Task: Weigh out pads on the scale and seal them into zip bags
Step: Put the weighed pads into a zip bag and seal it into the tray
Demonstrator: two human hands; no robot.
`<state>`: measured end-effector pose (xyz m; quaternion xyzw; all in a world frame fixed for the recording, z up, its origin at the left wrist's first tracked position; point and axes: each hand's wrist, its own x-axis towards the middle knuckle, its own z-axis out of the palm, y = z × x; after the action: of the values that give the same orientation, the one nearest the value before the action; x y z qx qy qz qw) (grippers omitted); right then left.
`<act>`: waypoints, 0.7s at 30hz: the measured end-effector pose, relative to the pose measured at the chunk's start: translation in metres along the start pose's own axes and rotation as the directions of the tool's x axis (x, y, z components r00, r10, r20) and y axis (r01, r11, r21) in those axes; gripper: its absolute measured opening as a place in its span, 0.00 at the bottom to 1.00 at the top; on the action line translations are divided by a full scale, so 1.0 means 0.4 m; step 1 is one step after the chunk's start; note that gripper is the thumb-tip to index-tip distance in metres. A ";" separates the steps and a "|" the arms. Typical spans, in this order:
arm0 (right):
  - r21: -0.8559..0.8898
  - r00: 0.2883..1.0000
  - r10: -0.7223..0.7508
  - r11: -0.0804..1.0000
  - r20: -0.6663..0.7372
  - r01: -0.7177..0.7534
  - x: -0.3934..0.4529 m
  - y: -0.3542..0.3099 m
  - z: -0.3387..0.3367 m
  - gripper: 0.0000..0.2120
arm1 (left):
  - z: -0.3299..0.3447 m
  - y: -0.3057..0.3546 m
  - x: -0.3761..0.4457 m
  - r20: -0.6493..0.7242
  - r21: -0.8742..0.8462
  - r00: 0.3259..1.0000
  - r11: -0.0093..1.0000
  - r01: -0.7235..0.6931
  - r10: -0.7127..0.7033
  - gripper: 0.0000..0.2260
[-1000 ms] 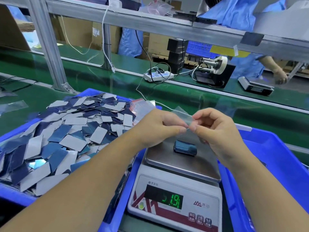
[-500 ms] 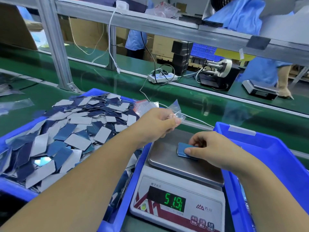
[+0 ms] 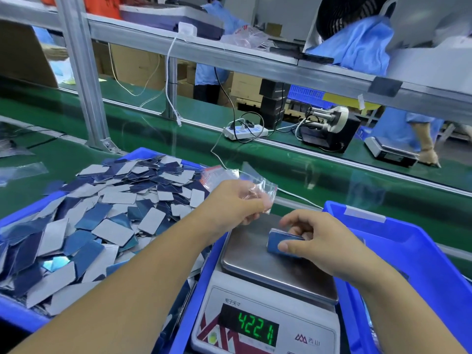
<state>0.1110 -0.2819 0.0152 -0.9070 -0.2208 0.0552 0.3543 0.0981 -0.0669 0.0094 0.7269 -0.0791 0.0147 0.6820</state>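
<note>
Gripping a small stack of blue pads (image 3: 282,242) between thumb and curled fingers, the right hand (image 3: 316,241) has the stack tipped up at one end on the steel pan of the scale (image 3: 255,256). 1 second ago both hands were up over the pan working the mouth of the bag while the stack lay flat and untouched; half a second ago the right hand had dropped onto it. Now the stack looks partly lifted, and the display (image 3: 256,328) reads 4221 where it showed 519 before, so the number is the hand's doing, not a true weight. I judge the weighing done and the batch on its way into the bag.

The left hand (image 3: 237,203) pinches a clear zip bag (image 3: 263,190) with a red strip, held above the far left edge of the pan, its fingers curled round the crumpled plastic. Whether the mouth is open I cannot tell.

Only 1 view is given, so the rest comes from the same camera. A blue tray (image 3: 25,318) heaped with loose blue and grey pads sits to the left of the scale, and a second blue bin (image 3: 419,241) stands to its right. More clear bags (image 3: 219,173) lie at the heap's far edge.
</note>
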 end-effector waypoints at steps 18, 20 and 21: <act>-0.218 0.994 -0.091 0.973 -0.061 0.075 0.000 -0.009 0.020 0.05 | -0.004 0.009 0.004 -0.096 -0.051 0.993 0.997 0.062 -0.066 0.18; -0.218 0.994 -0.094 0.973 -0.058 0.079 -0.001 -0.011 0.019 0.05 | -0.002 0.010 0.001 -0.067 -0.078 0.995 0.995 0.064 -0.069 0.08; -0.219 0.994 -0.094 0.972 -0.057 0.080 -0.001 -0.012 0.019 0.05 | -0.001 0.010 0.000 -0.063 -0.113 0.995 0.991 0.069 -0.077 0.04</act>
<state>0.1070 -0.2743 0.0129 -0.9310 -0.2531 -0.0152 0.2627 0.0977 -0.0667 0.0136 0.6894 -0.0303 0.0097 0.7237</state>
